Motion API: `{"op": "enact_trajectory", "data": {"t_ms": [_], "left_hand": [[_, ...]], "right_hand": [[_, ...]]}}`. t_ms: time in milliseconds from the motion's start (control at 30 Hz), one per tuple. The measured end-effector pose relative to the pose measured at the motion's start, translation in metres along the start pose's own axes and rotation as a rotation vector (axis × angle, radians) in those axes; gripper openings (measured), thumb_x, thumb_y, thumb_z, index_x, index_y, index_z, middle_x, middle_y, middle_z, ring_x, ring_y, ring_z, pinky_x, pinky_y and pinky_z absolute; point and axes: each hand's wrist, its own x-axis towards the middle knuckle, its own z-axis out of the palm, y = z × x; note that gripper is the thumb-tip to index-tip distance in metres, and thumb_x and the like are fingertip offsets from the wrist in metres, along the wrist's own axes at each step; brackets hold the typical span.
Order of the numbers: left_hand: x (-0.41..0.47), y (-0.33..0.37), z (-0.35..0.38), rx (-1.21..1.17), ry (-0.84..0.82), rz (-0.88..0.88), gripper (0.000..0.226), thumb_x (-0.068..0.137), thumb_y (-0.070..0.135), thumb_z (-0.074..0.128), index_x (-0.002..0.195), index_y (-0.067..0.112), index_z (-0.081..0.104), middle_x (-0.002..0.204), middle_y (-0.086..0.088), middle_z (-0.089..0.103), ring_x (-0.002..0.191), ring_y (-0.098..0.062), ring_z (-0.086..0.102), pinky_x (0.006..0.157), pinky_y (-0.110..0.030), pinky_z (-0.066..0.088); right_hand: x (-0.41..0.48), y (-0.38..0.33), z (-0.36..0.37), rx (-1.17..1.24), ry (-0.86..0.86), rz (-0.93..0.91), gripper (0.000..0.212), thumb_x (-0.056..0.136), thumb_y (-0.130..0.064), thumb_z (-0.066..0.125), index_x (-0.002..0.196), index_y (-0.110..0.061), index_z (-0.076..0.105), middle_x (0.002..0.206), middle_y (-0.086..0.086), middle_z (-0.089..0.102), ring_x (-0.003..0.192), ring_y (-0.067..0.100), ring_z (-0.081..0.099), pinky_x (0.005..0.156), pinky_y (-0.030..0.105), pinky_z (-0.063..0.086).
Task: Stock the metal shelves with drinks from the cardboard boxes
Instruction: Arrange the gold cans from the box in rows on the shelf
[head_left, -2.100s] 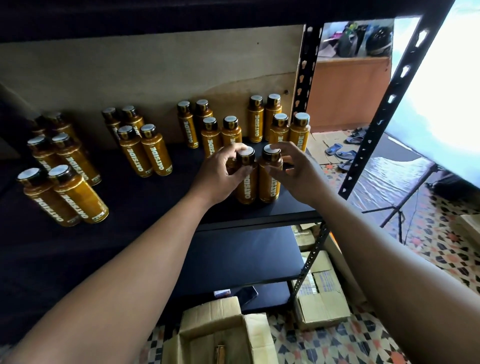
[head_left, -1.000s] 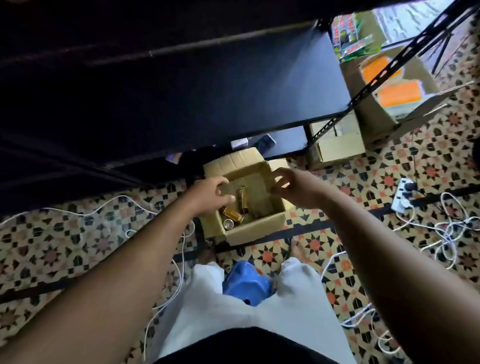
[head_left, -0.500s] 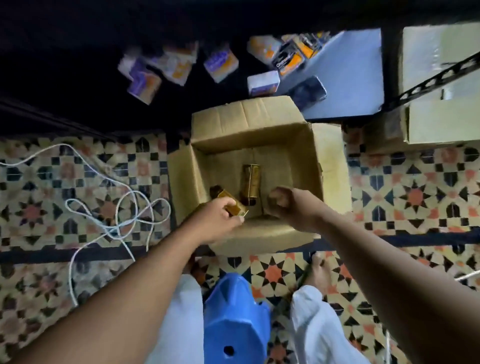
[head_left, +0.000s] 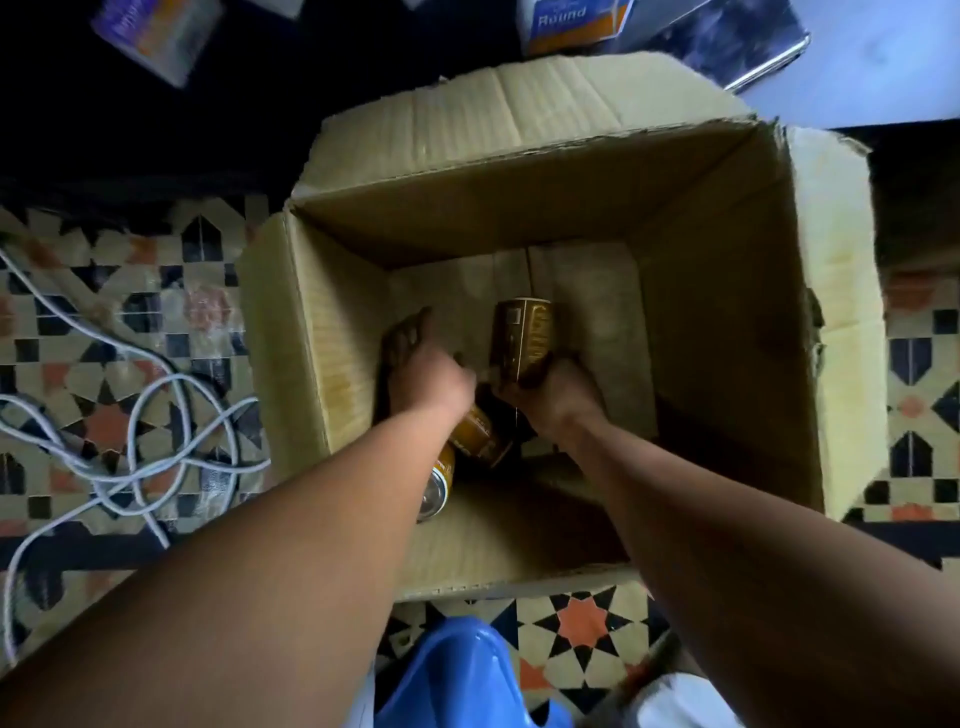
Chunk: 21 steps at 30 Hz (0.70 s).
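I look straight down into an open cardboard box (head_left: 337, 332) on the tiled floor. My right hand (head_left: 558, 397) grips the lower end of a gold drink bottle (head_left: 524, 338) lying on the box floor. Beside it, my left hand (head_left: 423, 366) reaches into the box with fingers stretched toward the bottom, holding nothing that I can see. Two more gold bottles lie under my left wrist: one (head_left: 478, 434) at an angle, and another (head_left: 439, 480) with its silver cap toward me. The dark bottom metal shelf (head_left: 156, 135) lies just beyond the box.
Small printed cartons (head_left: 571, 23) and another (head_left: 156, 36) lie on the bottom shelf. White cables (head_left: 130, 415) loop over the patterned floor to the left. A blue plastic stool (head_left: 457, 675) is under me at the bottom edge.
I turned from the stocked shelf down to the box. Both hands have gone deeper inside; the right hand has taken hold of the bottle, and the left has moved past the angled one.
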Motion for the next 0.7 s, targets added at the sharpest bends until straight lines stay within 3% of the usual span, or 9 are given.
{"op": "enact_trajectory", "data": {"t_ms": [100,167,267,400,533,600,700], "left_hand": [[0.008,-0.009,0.012,-0.051,0.021,0.007,0.075,0.097,0.021,0.059,0.16,0.029,0.018,0.166,-0.005,0.022,0.153,-0.028,0.017,0.123,-0.045,0.022],[0.009,-0.015,0.016,-0.082,0.067,0.021,0.076,0.096,0.021,0.063,0.159,0.033,0.022,0.164,-0.002,0.025,0.152,-0.027,0.021,0.121,-0.046,0.026],[0.012,-0.01,0.017,-0.122,0.097,0.021,0.082,0.089,0.03,0.074,0.158,0.029,0.028,0.162,-0.003,0.031,0.15,-0.028,0.026,0.121,-0.044,0.027],[0.027,0.0,0.017,-0.286,0.007,-0.128,0.08,0.082,0.027,0.082,0.151,0.023,0.042,0.152,-0.007,0.047,0.14,-0.03,0.044,0.113,-0.045,0.041],[0.017,0.0,0.006,-0.458,0.054,-0.197,0.062,0.083,0.017,0.081,0.139,0.021,0.056,0.133,0.0,0.06,0.12,-0.025,0.058,0.095,-0.034,0.049],[0.002,0.003,-0.003,-0.525,0.036,-0.165,0.056,0.081,0.012,0.082,0.131,0.02,0.059,0.117,0.002,0.065,0.107,-0.02,0.062,0.084,-0.029,0.047],[-0.029,0.01,-0.03,-0.47,0.046,-0.015,0.053,0.078,0.017,0.086,0.123,0.027,0.06,0.11,0.002,0.069,0.102,-0.019,0.066,0.085,-0.031,0.051]], "right_hand": [[0.014,0.001,0.005,0.019,0.028,-0.013,0.062,0.081,-0.048,0.082,0.134,-0.025,0.059,0.12,0.001,0.069,0.101,0.019,0.066,0.083,0.036,0.055],[0.013,0.001,-0.002,0.095,0.056,-0.018,0.069,0.089,-0.037,0.077,0.148,-0.032,0.043,0.132,-0.002,0.064,0.113,0.021,0.062,0.086,0.036,0.049],[0.003,0.001,-0.021,0.291,0.101,-0.065,0.073,0.093,-0.032,0.073,0.153,-0.037,0.031,0.141,-0.004,0.056,0.126,0.022,0.055,0.095,0.038,0.047],[-0.002,0.001,-0.052,0.415,0.18,-0.197,0.068,0.089,-0.034,0.079,0.147,-0.034,0.044,0.137,-0.009,0.057,0.121,0.013,0.056,0.093,0.03,0.05],[-0.018,0.001,-0.07,0.566,0.279,-0.276,0.047,0.085,-0.017,0.083,0.12,-0.034,0.057,0.125,-0.013,0.059,0.12,0.01,0.059,0.094,0.027,0.054],[-0.04,0.001,-0.078,0.485,0.261,-0.318,0.046,0.086,-0.016,0.082,0.12,-0.035,0.057,0.118,-0.021,0.055,0.111,-0.002,0.057,0.086,0.012,0.051],[-0.083,0.0,-0.091,0.338,0.301,-0.386,0.049,0.089,-0.027,0.08,0.132,-0.036,0.057,0.119,-0.023,0.057,0.11,-0.01,0.056,0.087,0.012,0.051]]}}
